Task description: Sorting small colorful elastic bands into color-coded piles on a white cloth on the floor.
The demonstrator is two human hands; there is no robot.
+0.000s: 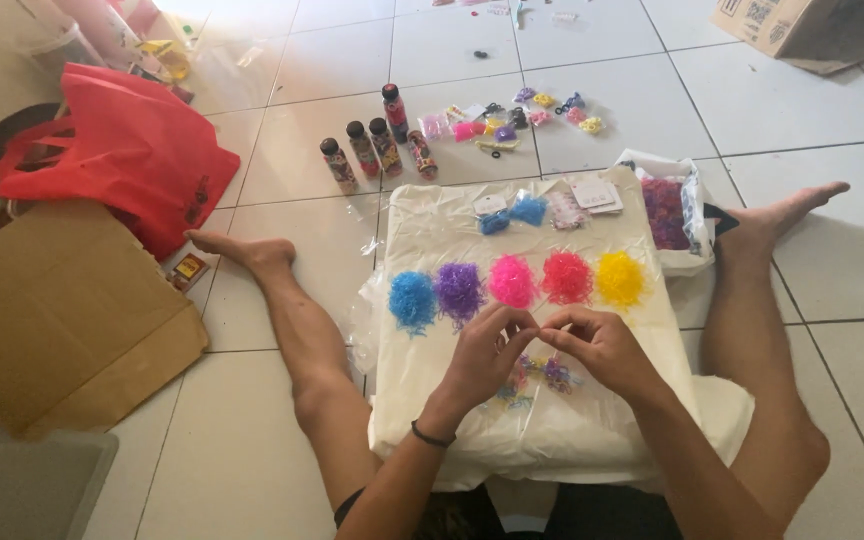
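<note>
Person sitting on the white tiled floor (282,420), legs spread around a low white plastic-covered board (452,420) serving as the counter. Left hand (480,362) and right hand (602,348) are meeting fingertip to fingertip just below the heaps, both grips pinched together on what looks like a tiny elastic band; too small to tell for sure.

A small multicoloured cluster of finished band pieces (542,375) is lying on the sheet directly under the hands.

Row of loose band heaps just beyond the fingers: blue heap (413,298), purple heap (460,290), pink heap (512,280), red-pink heap (566,276), yellow heap (620,278).

Risks, my read:
- Heaps sitting nearly touching each other, so a wrist sweep could be mixing colours.
- Slick sheet, so bands could be sliding off the near edge.
- A stretched band slipping from the pinch could be flying off onto the tiles.

Room: the board's right edge is crowded by a white bag of purple bands (667,212); left side is bounded by the leg. Small dark-capped bottles (377,148) are standing well beyond the far edge. Open sheet is remaining mainly in the near corners.
</note>
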